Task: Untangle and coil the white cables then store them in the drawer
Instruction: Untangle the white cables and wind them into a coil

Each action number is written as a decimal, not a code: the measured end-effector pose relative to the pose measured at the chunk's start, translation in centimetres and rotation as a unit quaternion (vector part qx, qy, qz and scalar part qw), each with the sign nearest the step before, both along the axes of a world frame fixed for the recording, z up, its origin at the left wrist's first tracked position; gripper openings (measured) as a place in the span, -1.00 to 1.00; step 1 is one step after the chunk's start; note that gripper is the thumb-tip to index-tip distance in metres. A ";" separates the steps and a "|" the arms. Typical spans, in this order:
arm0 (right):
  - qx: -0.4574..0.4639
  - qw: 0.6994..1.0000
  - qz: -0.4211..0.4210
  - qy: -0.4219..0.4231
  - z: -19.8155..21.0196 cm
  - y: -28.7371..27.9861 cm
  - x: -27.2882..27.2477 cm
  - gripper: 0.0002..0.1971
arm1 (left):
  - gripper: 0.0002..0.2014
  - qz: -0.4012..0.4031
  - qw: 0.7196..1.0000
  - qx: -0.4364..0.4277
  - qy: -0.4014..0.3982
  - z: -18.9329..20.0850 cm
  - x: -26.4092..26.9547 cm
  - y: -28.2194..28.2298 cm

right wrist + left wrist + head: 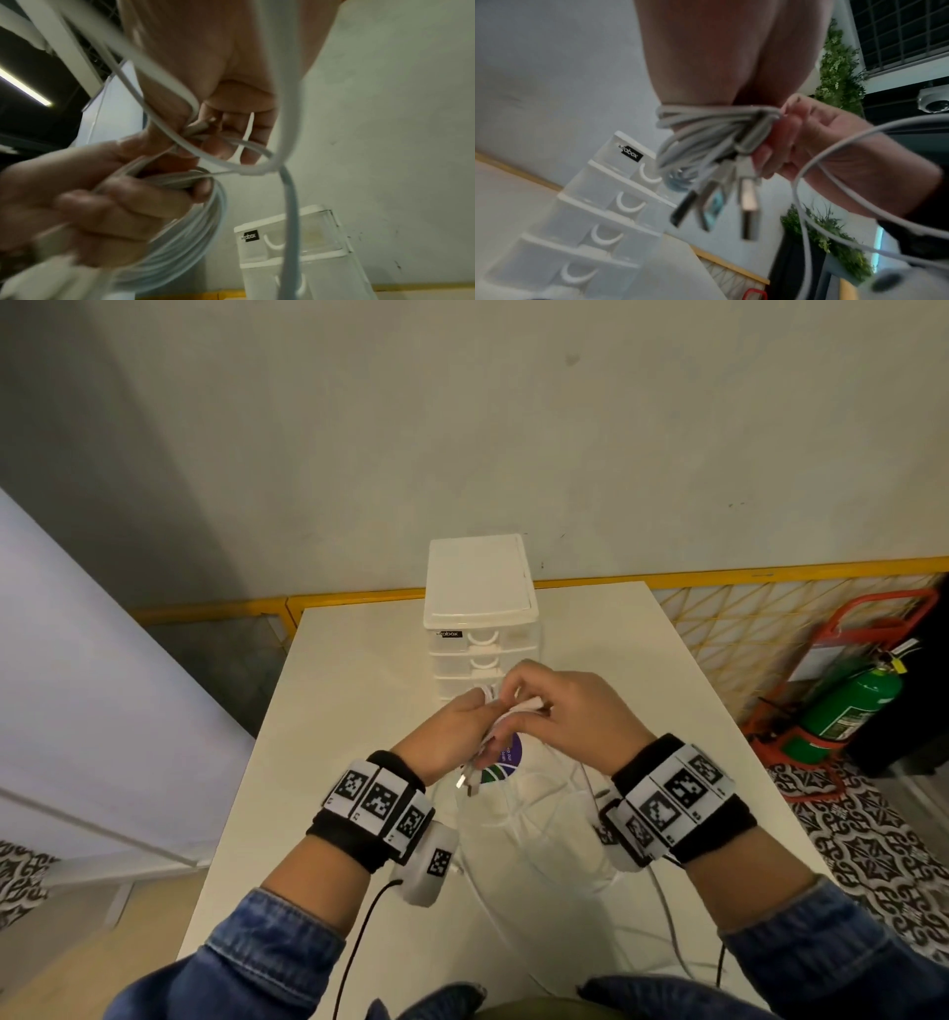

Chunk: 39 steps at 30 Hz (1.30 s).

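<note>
Above the white table (359,711) my two hands meet just in front of the small drawer unit (482,618), whose drawers are all closed. My left hand (480,706) grips a coil of white cable (700,123) wound round its fingers, and several USB plugs (746,203) hang below it. My right hand (518,695) pinches a white cable end (203,127) against the coil. From there a loose white cable (287,192) loops down. More loose white cable (539,819) lies on the table beneath my wrists.
A round purple and green sticker (508,755) shows on the table under my hands. A yellow mesh fence (744,629) runs behind the table. To the right a green fire extinguisher (847,706) stands on the patterned floor. A pale partition (77,685) stands to the left.
</note>
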State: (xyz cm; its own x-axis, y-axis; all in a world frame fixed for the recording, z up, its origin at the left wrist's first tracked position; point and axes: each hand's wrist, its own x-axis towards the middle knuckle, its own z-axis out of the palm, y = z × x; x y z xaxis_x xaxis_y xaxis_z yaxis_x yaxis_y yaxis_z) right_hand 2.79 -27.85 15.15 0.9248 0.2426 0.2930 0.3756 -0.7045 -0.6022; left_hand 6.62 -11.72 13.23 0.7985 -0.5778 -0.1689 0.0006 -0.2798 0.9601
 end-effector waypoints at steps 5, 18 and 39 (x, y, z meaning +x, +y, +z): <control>0.004 0.999 0.038 -0.038 -2.0 -1.5 1.2 -0.63 | -0.46 -0.084 0.979 -0.105 0.152 0.0 -0.3 0.2; 0.325 0.926 0.076 0.179 -3.9 0.7 0.3 -0.83 | -0.68 -0.105 0.986 -0.058 0.118 0.1 -0.6 1.3; 0.060 0.982 -0.019 0.180 -8.1 -3.5 -0.8 -0.81 | -0.56 0.189 0.969 -0.155 0.040 2.4 3.1 5.6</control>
